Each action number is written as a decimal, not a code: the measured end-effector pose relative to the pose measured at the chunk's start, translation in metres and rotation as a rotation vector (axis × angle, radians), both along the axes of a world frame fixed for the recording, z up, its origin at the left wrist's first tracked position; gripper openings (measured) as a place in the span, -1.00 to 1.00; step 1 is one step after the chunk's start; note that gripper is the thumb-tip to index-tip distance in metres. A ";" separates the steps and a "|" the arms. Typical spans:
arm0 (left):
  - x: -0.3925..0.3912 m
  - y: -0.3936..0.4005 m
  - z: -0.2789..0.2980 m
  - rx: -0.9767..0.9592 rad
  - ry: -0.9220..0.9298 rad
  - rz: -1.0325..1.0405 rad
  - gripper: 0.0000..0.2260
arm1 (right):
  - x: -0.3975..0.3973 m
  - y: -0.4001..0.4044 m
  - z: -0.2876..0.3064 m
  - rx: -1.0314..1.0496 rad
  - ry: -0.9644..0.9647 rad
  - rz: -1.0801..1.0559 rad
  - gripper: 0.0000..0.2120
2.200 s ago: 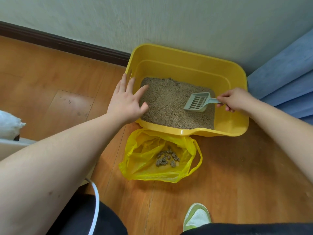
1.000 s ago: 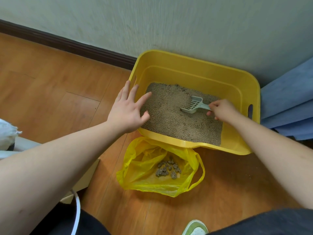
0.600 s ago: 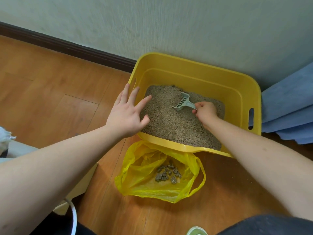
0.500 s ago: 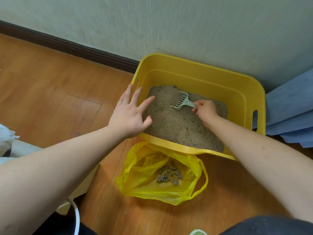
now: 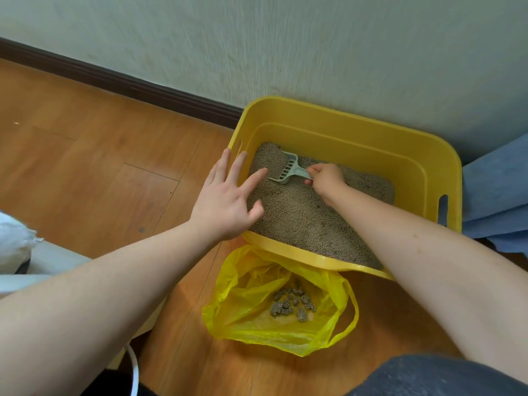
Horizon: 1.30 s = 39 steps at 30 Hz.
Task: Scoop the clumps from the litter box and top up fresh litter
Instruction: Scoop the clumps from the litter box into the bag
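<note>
A yellow litter box (image 5: 357, 130) stands on the wood floor against the wall, its bottom covered with tan litter (image 5: 303, 218). My right hand (image 5: 327, 181) grips the handle of a pale green slotted scoop (image 5: 288, 168), whose head lies in the litter near the box's far left corner. My left hand (image 5: 225, 201) rests with spread, straight fingers on the box's left rim. In front of the box an open yellow plastic bag (image 5: 243, 312) holds several grey clumps (image 5: 291, 304).
A dark baseboard (image 5: 120, 81) runs along the pale wall. Blue fabric (image 5: 497, 195) hangs at the right of the box. A white sack (image 5: 14, 241) sits at the left edge. My dark-clothed knee (image 5: 434, 375) is at the bottom right.
My right hand has carried the scoop from the right side of the box across the litter to the far left corner. My left hand has stayed on the left rim.
</note>
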<state>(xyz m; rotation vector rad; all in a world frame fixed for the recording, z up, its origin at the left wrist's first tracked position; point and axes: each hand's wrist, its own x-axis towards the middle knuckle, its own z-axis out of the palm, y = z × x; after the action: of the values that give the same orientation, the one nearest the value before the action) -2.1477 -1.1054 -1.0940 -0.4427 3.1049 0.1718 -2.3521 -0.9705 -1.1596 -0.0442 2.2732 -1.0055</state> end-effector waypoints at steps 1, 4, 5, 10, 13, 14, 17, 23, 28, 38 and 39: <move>0.000 0.000 0.000 0.000 -0.001 -0.001 -0.42 | 0.001 0.003 -0.002 -0.022 -0.011 0.005 -0.75; 0.001 0.000 0.000 0.001 -0.004 0.001 -0.42 | 0.001 0.011 -0.007 -0.109 -0.040 0.001 -0.74; 0.001 0.000 0.000 0.002 -0.009 0.003 -0.41 | 0.001 0.013 -0.007 -0.131 -0.043 0.008 -0.73; 0.001 0.000 0.001 0.014 -0.007 0.007 -0.41 | 0.006 0.024 -0.001 -0.187 -0.097 0.049 -0.73; 0.001 0.000 0.002 0.014 -0.013 0.007 -0.41 | 0.008 0.036 0.005 -0.198 -0.141 0.081 -0.73; 0.001 0.000 0.002 0.016 -0.019 0.009 -0.41 | 0.007 0.040 0.008 -0.198 -0.147 0.089 -0.72; 0.002 -0.002 0.002 0.030 -0.004 0.013 -0.42 | 0.002 0.058 0.014 -0.207 -0.141 0.085 -0.72; 0.002 -0.001 0.001 0.028 -0.014 0.014 -0.44 | 0.000 0.087 0.023 -0.247 -0.102 0.050 -0.73; 0.002 -0.001 0.003 0.043 -0.012 0.023 -0.42 | 0.001 0.103 0.036 -0.259 -0.076 0.050 -0.74; 0.003 0.000 0.004 0.040 -0.029 0.011 -0.40 | -0.004 0.138 0.064 0.113 0.123 0.355 -0.77; 0.003 0.000 0.004 0.040 -0.029 0.013 -0.39 | -0.007 0.142 0.067 0.177 0.130 0.395 -0.78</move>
<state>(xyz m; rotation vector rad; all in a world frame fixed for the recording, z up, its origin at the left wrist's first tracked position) -2.1445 -1.1054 -1.0901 -0.4597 3.0653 0.2249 -2.3588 -0.8283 -1.0927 -0.4762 2.3350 -0.6080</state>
